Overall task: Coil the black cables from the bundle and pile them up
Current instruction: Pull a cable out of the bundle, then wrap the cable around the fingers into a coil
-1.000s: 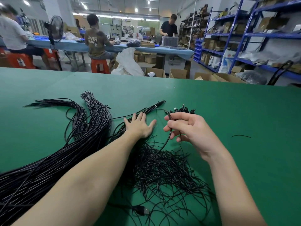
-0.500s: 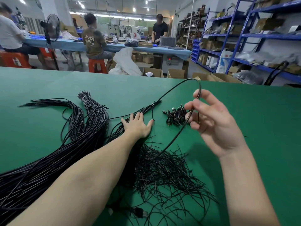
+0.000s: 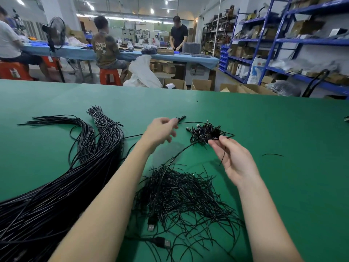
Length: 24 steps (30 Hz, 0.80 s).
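A thick bundle of long black cables (image 3: 56, 186) lies across the left of the green table (image 3: 283, 186). One thin black cable (image 3: 181, 154) is strung between my hands. My left hand (image 3: 160, 132) is raised off the table and pinches that cable near its far end. My right hand (image 3: 232, 157) pinches the same cable at a bend, palm turned up, with a short tail hanging over the palm. Just beyond my right fingertips sits a small pile of coiled cables (image 3: 204, 133). A tangle of thin black ties (image 3: 185, 197) lies between my forearms.
Two USB plugs (image 3: 162, 242) lie near the front edge by the tangle. A loose black strand (image 3: 272, 154) lies to the right. Beyond the table's far edge are cardboard boxes (image 3: 202, 85), blue shelving (image 3: 283, 44) and people at another bench.
My left hand has lifted off the bundle and taken hold of the cable. My right hand has come down from its raised loop to just in front of the small pile.
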{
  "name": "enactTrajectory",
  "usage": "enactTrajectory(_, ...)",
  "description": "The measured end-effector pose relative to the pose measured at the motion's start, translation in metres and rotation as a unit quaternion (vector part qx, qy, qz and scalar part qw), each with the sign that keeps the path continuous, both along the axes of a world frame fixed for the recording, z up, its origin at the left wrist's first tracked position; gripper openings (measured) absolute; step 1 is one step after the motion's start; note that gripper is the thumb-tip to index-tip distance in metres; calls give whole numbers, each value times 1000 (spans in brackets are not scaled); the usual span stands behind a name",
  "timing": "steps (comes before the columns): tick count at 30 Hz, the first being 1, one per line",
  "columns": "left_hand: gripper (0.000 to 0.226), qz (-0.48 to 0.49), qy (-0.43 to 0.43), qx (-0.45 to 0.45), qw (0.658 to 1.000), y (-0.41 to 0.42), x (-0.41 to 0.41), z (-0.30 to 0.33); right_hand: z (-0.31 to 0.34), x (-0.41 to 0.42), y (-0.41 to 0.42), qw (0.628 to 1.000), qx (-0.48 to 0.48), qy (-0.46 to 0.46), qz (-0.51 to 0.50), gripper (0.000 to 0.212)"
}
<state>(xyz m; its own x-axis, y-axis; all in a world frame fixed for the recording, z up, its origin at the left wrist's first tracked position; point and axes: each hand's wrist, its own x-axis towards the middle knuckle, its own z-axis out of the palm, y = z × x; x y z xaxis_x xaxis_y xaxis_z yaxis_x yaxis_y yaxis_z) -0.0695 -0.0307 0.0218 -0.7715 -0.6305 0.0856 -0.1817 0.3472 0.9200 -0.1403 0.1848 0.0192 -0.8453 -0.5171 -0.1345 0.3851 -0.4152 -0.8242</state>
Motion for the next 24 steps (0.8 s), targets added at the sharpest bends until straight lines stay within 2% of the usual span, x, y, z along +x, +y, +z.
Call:
enactTrajectory(2,35,-119,-95,-31,988,22,14,14,-5,-3,0,1000,18,6,-4,32)
enactTrajectory(4,32,-181,-177,-103,962,40,23,16,-8,-6,-1,999,28,10,-15,30)
enactTrajectory(6,23,-200,-204,-136,949,51,25,13,-10,-6,-1,998,63,22,-16,26)
enactTrajectory(8,18,-185,-190,-136,955,55,27,12,-14,-6,-1,976,193,97,-5,23)
enactTrajectory(9,18,-170,-170,-128,962,54,28,12,-15,-6,1,942,292,163,15,25)
enactTrajectory(11,19,-137,-116,-97,979,51,30,14,-9,-6,7,830,470,288,80,33)
enactTrajectory(12,19,-121,-91,-83,985,50,31,16,-3,-5,10,775,526,331,116,36)
enactTrajectory(13,19,-110,-72,-72,989,48,32,17,3,-4,14,736,551,363,148,37)
enactTrajectory(14,19,-102,-59,-63,991,47,33,19,11,-3,16,718,548,395,165,35)
enactTrajectory(15,18,-99,-52,-58,992,47,33,20,18,-1,16,722,523,424,158,30)
enactTrajectory(17,18,-103,-53,-85,990,46,34,23,28,6,13,754,442,482,58,15)
enactTrajectory(18,17,-111,-59,-109,986,47,34,25,30,9,10,752,408,517,-8,14)
enactTrajectory(19,16,-122,-65,-127,982,48,35,26,31,11,7,734,394,552,-42,19)
enactTrajectory(21,14,-154,-71,-133,977,51,34,29,28,16,2,712,402,576,1,27)
enactTrajectory(24,8,-183,-103,-137,968,51,37,31,18,16,1,756,394,518,76,4)
